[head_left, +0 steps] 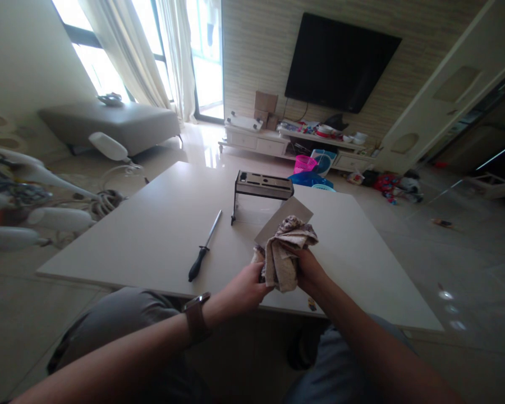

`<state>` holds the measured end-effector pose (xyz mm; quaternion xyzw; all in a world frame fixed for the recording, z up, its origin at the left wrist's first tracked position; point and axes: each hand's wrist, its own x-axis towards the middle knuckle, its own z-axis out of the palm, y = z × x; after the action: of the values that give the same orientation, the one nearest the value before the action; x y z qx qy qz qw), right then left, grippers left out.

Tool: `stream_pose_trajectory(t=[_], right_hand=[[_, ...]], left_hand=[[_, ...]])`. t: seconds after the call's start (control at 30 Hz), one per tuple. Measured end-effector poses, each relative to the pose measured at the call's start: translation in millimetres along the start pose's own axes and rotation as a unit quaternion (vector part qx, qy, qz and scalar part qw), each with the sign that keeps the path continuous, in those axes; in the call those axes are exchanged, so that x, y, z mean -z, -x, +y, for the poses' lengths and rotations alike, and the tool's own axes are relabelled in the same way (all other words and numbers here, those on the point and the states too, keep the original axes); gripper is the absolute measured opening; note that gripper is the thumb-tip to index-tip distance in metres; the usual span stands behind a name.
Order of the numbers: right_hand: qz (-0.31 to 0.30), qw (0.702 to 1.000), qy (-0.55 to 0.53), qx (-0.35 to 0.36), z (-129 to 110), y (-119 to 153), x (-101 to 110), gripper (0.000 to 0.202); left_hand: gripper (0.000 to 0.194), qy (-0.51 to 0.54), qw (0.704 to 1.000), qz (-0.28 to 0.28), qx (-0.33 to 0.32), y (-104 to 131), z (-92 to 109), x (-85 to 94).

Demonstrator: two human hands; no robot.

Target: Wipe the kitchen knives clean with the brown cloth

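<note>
A cleaver with a broad, flat grey blade (278,220) points away from me above the table. A beige and brown patterned cloth (281,258) is bunched over its near part. My left hand (250,285) is closed at the near end of the cleaver, where cloth hides the handle. On the other side, my right hand (310,270) grips the cloth against the blade, its fingers mostly covered. To the left lies a sharpening steel (205,247) with a black handle. Beyond the blade stands a knife block (264,185) with a slotted metal top and clear body.
The white table (160,224) spans the space before my knees. A small sticker (312,304) is at its near edge. White lamp-like parts and cables (109,205) crowd the left floor. Behind are a pink basket (304,164), a low TV cabinet (269,145) and a grey bench (122,123).
</note>
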<state>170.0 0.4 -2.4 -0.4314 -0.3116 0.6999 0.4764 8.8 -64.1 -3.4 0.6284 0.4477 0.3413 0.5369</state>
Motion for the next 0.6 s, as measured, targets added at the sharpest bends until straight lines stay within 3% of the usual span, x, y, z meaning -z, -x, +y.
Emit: stream_pose_trajectory(t=[0.6], right_hand=[[-0.003, 1.0, 0.001, 0.0, 2.0, -1.2, 2.0, 0.041]], left_hand=[[0.04, 0.002, 1.0, -0.004, 0.006, 1.0, 0.1, 1.0]])
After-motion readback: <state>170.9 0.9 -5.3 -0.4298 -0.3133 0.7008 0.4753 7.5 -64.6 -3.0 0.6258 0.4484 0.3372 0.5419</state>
